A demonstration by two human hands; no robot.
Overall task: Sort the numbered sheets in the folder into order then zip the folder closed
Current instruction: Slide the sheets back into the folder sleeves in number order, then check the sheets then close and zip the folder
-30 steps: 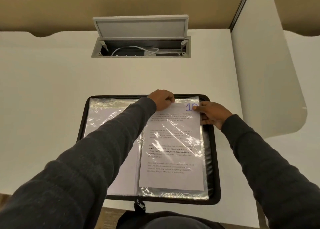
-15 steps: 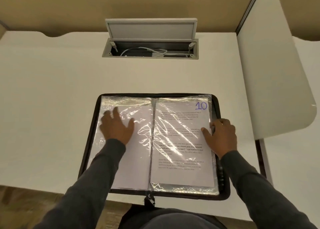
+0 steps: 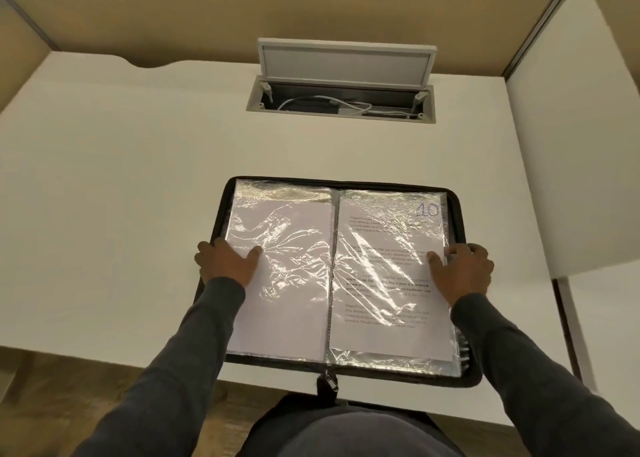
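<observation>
The black zip folder point(image 3: 465, 370) lies open on the white desk point(image 3: 104, 214), close to its front edge. Its right plastic sleeve holds a printed sheet marked 10 point(image 3: 391, 283) in the top corner. Only a blank white page point(image 3: 287, 290) shows in the left sleeve. My left hand point(image 3: 225, 261) grips the folder's left edge, thumb on the sleeve and fingers curled over the rim. My right hand point(image 3: 462, 269) grips the right edge the same way. The zip pull point(image 3: 330, 384) hangs at the spine's near end.
A cable box point(image 3: 341, 106) with its grey lid point(image 3: 346, 61) raised is set into the desk behind the folder. A white partition panel point(image 3: 571, 145) stands along the right side. The desk's front edge runs just under the folder.
A second ago both hands held sheet 10 at the sleeve's top. They then lay flat on the two pages. Now both have slid outward to the folder's side edges.
</observation>
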